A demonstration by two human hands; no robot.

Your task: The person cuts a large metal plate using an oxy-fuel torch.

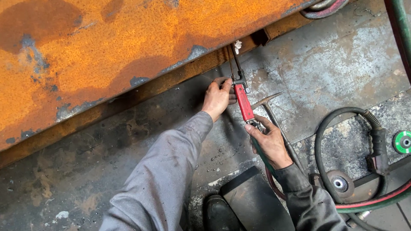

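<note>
the left hand (217, 99) is reaching forward from a grey sleeve, arm stretched nearly straight, palm turned toward the floor (325, 64). its fingers are curling narrow around the front of the torch (242, 99), just where the red handle is meeting the dark valve block, with the thumb side pressing against the block. the right hand (269, 143) is sitting lower and closer to the body, wrist bent, forearm coming up from the bottom right. its fingers are wrapping shut around the rear end of the torch, where the hoses (376, 201) are joining; the index finger is lying along the top of the fitting.

the torch is lying at a slant between the two hands, red handle in the middle, its thin dark tubes running up to the lower edge of the rusty plate (128, 51). the tip is touching or just beside a small pale spot at that edge; i cannot tell which. a chipping hammer (274, 115) is lying on the floor just beside the right hand. a coiled black cable (325, 141), a grinder (340, 183) and a green disc (403, 142) are lying to the right, well apart from the torch. a dark boot (218, 214) is showing at the bottom.
</note>
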